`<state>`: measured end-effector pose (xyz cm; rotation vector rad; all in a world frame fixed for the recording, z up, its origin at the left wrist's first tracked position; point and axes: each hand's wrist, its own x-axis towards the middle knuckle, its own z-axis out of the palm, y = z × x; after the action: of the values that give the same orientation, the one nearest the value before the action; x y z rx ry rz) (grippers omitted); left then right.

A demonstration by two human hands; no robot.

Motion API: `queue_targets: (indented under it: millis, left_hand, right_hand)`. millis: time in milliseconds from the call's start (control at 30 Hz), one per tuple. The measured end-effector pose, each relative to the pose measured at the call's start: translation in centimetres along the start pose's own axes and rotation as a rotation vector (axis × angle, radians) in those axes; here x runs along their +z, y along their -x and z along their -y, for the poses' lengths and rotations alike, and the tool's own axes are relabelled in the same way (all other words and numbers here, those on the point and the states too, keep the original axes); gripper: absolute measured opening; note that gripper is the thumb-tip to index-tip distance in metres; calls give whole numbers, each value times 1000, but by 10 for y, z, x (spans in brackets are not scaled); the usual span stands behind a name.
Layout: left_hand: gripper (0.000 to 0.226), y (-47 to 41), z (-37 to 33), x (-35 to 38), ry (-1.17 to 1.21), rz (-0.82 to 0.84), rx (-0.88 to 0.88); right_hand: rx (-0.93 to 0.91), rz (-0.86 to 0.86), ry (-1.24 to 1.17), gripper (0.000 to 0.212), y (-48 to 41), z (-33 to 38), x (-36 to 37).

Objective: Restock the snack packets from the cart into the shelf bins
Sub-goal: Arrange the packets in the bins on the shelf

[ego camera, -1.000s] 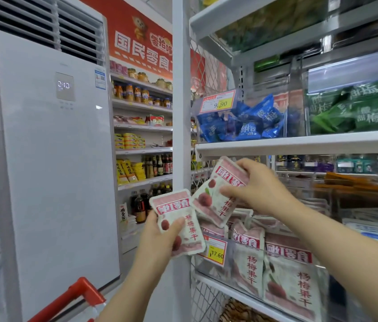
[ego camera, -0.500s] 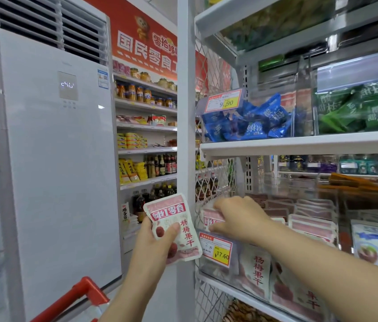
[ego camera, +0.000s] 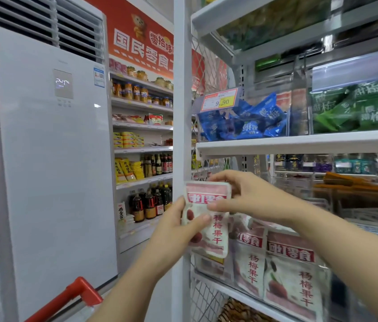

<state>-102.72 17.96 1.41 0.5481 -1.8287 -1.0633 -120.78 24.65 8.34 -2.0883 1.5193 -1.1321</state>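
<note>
A pink-and-white snack packet (ego camera: 213,231) with red lettering is upright in front of the white shelf post. My left hand (ego camera: 178,233) grips its lower left side, thumb across the front. My right hand (ego camera: 246,196) pinches its upper right part, fingers over the top edge and thumb on the front. Just right and below, a clear shelf bin (ego camera: 241,281) holds several of the same packets (ego camera: 292,275) standing upright. The red cart handle (ego camera: 74,296) shows at the bottom left.
A white shelf board (ego camera: 299,142) runs above the bin, carrying blue packets (ego camera: 248,122) and green packets (ego camera: 355,108). The white shelf post (ego camera: 182,89) stands at the centre. A tall white air conditioner (ego camera: 51,159) fills the left; shelves of bottles (ego camera: 151,203) stand behind.
My right hand put its packet down into the bin, then came back out and took hold of the top of the packet in my left hand, which moved right toward the shelf.
</note>
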Motion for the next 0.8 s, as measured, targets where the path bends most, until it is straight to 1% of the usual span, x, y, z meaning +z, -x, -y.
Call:
queue_targets:
  millis: [33,100,200,267,367,433,467,533,567,600,667,733,800]
  left_hand:
    - [24,-5,-4,5,-42,20,35]
    - [21,-18,-11,17,-134,27,97]
    - [12,-35,-14,31,-237,35,144]
    - [13,-42,-11,38,-315,34,148]
    - [34,-42,-9,42,-393,56,125]
    - [48,-41,-7,42,-396,84,104]
    - [44,-40,-6,42,-409,103,101]
    - [20,-38,-8,41,-466,130,93]
    - [12,-38,-7,41,-501,153,83]
    - [11,-37,-5,41,-541,198,67]
    - [30,-34,5,42,-667,282,53]
    - [43,-32,11,44,-748,287,51]
    - [39,-30,11,46,-717,247,56]
  right_hand:
    - [-32,-63,98,28,2,1,0]
    - [-87,-230,312,23,7,0,-5]
    - [-110,-383,522,32,14,-9,-16]
    - [-71,-414,554,37,19,-17,-20]
    - [-30,-377,561,41,26,-21,-22]
    - [-24,-334,565,38,29,-16,-27]
    - [-10,-313,567,34,31,-14,-30]
    - [44,-256,573,27,33,-13,-32]
    - [79,-212,583,25,34,-14,-31]
    - [117,-158,604,23,34,-17,-29]
    - [180,-54,674,25,36,-22,-22]
    - [204,6,716,27,36,-24,-20]
    - [212,39,734,21,38,-19,-26]
